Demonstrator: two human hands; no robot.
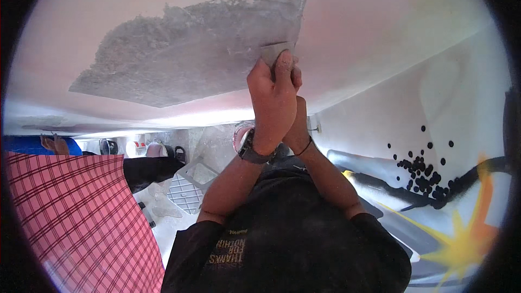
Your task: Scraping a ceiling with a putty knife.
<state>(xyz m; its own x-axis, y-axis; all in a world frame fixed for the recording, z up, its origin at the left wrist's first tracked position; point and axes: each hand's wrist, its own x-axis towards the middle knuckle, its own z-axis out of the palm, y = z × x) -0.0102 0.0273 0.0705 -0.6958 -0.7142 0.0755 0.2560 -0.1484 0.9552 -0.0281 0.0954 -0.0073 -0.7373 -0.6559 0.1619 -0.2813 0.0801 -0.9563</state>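
Fingers [283,64] gripping grey pad [271,52], dark wall patch [195,49], pink checked shirt [81,211]

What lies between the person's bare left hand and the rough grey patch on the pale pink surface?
In the head view, a small flat grey piece lies between the left hand gripping it and the grey patch. Its material is unclear.

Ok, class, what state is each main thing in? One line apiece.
Left hand: closed on the tool
Right hand: mostly hidden
Tool: gripped, at the patch's right end
Patch: rough, ragged at upper left
Watch: strapped on
Wristband: worn
Grid: down on the floor
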